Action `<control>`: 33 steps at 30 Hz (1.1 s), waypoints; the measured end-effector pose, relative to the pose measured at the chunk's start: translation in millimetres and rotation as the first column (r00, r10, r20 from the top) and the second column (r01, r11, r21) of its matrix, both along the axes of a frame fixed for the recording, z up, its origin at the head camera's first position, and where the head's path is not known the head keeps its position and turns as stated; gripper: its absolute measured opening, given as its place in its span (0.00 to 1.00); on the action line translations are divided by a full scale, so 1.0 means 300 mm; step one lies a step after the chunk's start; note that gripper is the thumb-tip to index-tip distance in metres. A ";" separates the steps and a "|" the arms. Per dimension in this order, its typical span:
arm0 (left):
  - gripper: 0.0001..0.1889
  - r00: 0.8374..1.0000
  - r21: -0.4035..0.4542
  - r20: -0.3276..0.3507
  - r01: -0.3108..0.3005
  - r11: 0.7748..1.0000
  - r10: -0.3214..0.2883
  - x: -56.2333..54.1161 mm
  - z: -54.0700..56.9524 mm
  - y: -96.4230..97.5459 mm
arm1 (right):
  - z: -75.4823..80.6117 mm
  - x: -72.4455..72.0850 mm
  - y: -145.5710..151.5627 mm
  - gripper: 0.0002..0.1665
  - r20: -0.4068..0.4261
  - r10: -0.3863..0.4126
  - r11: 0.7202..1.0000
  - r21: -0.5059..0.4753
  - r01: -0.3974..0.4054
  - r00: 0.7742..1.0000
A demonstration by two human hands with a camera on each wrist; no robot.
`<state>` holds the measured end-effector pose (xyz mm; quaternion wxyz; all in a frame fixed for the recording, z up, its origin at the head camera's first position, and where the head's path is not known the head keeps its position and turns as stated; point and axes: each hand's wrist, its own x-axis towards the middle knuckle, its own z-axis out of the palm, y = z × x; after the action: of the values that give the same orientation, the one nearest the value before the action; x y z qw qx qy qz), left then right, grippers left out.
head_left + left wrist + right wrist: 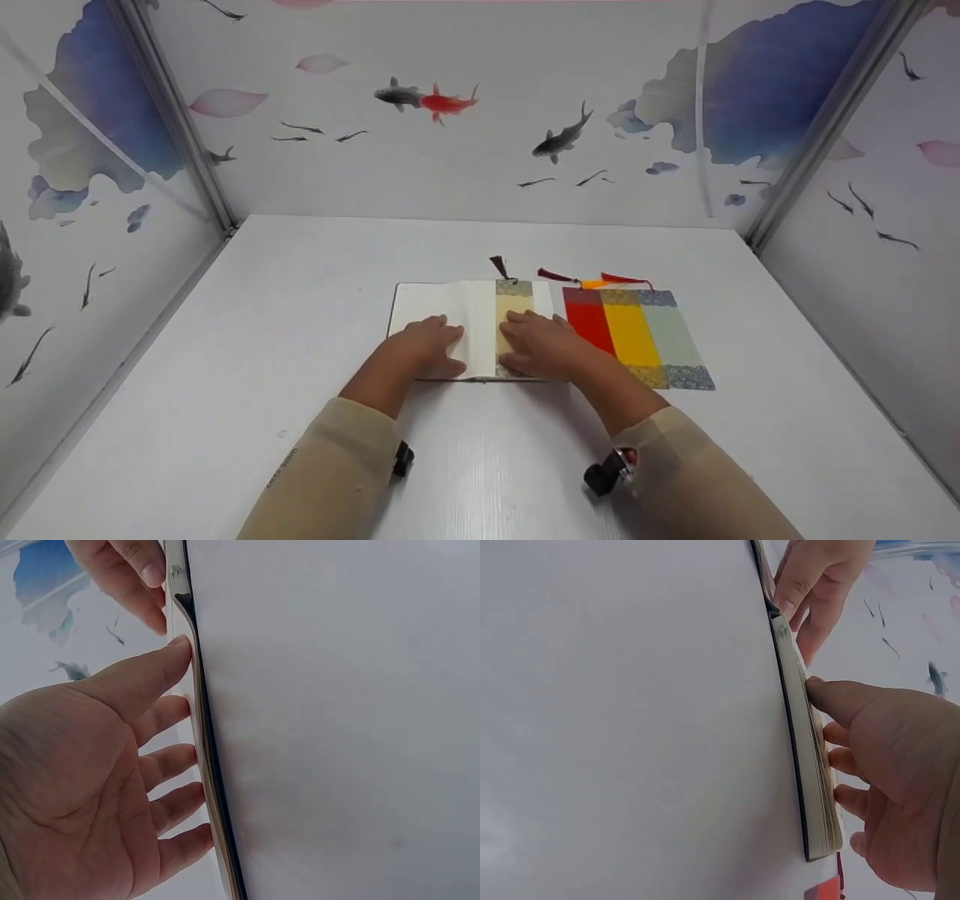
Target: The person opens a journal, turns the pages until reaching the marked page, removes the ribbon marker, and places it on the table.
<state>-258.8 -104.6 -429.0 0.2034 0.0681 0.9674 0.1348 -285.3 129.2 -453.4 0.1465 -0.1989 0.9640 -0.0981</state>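
An open notebook [480, 330] with blank white pages and a dark cover lies on the white table. On its right page is a cream bookmark [514, 301] with grey patterned ends and a dark tassel [498, 265] past the top edge. My left hand [429, 346] rests on the left page, fingers spread. With straight fingers my right hand [546, 346] presses on the bookmark and right page, hiding part of both. From the side, the right wrist view shows the thick page block [808, 757] under my right hand; the left wrist view shows a thinner side under my left fingers [176, 765].
Right of the notebook lie a red bookmark [589, 322], a yellow bookmark [631, 330] and a pale green bookmark [671, 334] side by side, with tassels at their tops. Walls with printed fish [450, 101] enclose the white table [300, 300] at the back and sides.
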 end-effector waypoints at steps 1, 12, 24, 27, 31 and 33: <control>0.39 1.000 -0.003 0.000 0.005 1.000 -0.005 0.000 0.000 -0.001 | -0.002 0.001 0.010 0.48 0.007 -0.013 1.000 -0.009 0.013 1.000; 0.39 1.000 0.019 -0.024 0.019 1.000 -0.018 0.001 -0.002 -0.017 | -0.004 0.009 0.103 0.47 0.017 -0.053 0.994 -0.090 0.054 0.998; 0.39 1.000 0.010 -0.020 0.017 1.000 -0.017 -0.001 -0.009 -0.006 | 0.009 -0.007 0.066 0.50 -0.096 -0.198 0.978 -0.080 0.190 0.976; 0.39 1.000 0.007 -0.021 0.016 1.000 -0.016 -0.001 -0.011 -0.007 | 0.011 -0.016 0.041 0.51 -0.130 -0.246 0.969 -0.027 0.244 0.960; 0.39 1.000 0.010 -0.023 0.020 1.000 -0.020 0.000 -0.011 -0.008 | 0.013 -0.027 0.024 0.53 -0.083 -0.336 0.942 -0.017 0.336 0.938; 0.39 0.999 0.012 -0.022 0.025 1.000 -0.025 0.001 -0.009 -0.010 | 0.017 -0.031 0.026 0.54 -0.032 -0.388 0.921 -0.052 0.386 0.921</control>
<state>-258.6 -107.5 -431.6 0.1941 0.0827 0.9678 0.1372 -294.5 136.9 -448.4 0.0997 -0.0100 0.9847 -0.1426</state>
